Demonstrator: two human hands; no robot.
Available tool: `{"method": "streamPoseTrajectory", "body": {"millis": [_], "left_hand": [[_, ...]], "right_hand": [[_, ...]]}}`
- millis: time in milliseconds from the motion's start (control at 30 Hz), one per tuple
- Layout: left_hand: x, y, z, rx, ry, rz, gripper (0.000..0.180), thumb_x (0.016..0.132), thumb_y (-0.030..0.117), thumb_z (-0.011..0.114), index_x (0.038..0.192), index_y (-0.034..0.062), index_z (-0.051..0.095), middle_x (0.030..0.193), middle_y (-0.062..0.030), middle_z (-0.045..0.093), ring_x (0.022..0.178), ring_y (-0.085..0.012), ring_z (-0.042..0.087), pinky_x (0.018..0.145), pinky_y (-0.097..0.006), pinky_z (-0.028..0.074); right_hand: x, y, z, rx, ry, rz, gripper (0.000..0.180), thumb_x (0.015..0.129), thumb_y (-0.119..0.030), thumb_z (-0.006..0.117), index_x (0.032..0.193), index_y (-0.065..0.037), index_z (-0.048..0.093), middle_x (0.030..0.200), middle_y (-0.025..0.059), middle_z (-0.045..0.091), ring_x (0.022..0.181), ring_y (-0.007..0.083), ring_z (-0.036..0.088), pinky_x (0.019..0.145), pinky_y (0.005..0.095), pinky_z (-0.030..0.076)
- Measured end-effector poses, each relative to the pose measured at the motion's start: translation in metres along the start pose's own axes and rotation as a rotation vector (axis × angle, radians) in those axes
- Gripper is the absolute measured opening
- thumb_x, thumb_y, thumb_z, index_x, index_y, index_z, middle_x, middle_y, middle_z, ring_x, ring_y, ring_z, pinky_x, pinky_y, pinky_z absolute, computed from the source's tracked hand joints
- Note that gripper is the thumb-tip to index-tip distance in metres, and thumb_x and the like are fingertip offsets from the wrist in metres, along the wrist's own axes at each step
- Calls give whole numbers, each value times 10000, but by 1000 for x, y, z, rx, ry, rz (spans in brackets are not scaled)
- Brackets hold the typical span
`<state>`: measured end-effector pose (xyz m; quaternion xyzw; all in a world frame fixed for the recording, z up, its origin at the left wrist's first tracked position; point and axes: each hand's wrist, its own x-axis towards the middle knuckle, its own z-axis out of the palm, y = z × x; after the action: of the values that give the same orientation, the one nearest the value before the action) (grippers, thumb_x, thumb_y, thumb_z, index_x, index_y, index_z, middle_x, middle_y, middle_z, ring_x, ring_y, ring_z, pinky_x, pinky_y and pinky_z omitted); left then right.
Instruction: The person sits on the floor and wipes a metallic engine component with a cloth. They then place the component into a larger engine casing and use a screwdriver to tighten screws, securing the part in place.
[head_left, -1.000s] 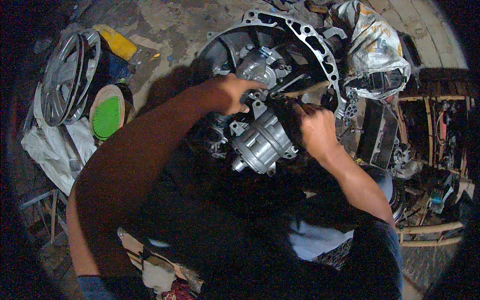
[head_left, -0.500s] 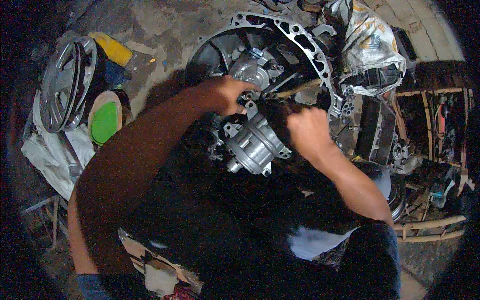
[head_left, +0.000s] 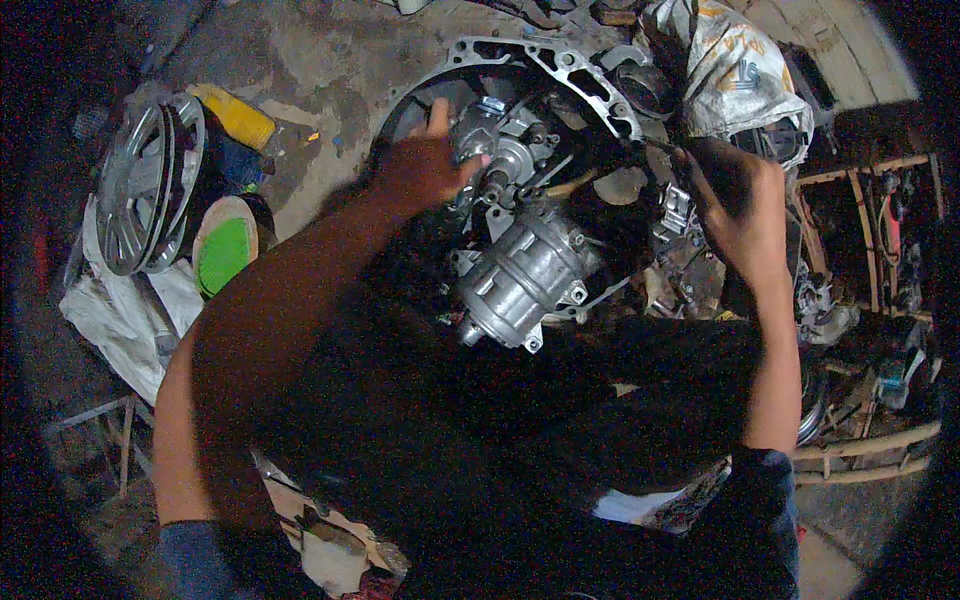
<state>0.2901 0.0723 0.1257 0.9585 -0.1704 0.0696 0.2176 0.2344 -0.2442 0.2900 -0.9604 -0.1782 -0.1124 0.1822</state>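
A silver finned-looking cylindrical compressor (head_left: pixel 520 275) lies tilted in front of me. Just beyond it, a smaller silver metal unit (head_left: pixel 510 155) with bolts and a round face rests inside a large bell housing (head_left: pixel 570 62) with a holed rim. My left hand (head_left: pixel 422 165) is at the left side of that unit, thumb against it and a finger stretched upward, apart. Over to the right, beside the housing rim, my right hand (head_left: pixel 742 205) is raised with bent fingers. Shadow hides those fingers and anything between them.
Wheel covers (head_left: pixel 145 185), a yellow container (head_left: pixel 235 118) and a round green-faced part (head_left: pixel 222 245) lie on the left. A white sack (head_left: pixel 745 75) stands at the back right. Small metal parts (head_left: pixel 675 215) lie near my right hand; a wooden rack (head_left: pixel 870 230) is farther right.
My right hand has moved right and up, away from the compressor. My left hand has shifted left and up, its fingers spreading. The compressor shows more fully.
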Motion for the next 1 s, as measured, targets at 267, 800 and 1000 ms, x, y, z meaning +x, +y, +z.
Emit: {"method": "streamPoseTrajectory", "body": {"millis": [267,800,1000], "left_hand": [[10,-24,41,-277,-346,-313,988,815,544,779,1446,-45,300,1111,-331,667,1065,-463,666,925,-476,527],[-27,84,-99,-255,-410,-319,1049,814,428,813,1515,-120,257,1487,-324,442,1383,-366,466,1154,-409,359],[-71,150,-88,-753,-995,-581,734,906,271,734,1520,68,387,1387,-128,581,1233,-247,564,1029,-375,470]], "right_hand": [[-1,17,-1,-68,136,-86,194,885,-147,749,940,38,731,781,196,710,651,305,672,649,345,508],[-7,43,-18,86,237,-145,281,872,-269,719,996,-17,731,939,235,693,924,428,653,857,504,524],[-13,42,-21,134,236,-173,289,865,-289,721,1012,-41,718,956,243,680,964,426,646,864,517,531]]}}
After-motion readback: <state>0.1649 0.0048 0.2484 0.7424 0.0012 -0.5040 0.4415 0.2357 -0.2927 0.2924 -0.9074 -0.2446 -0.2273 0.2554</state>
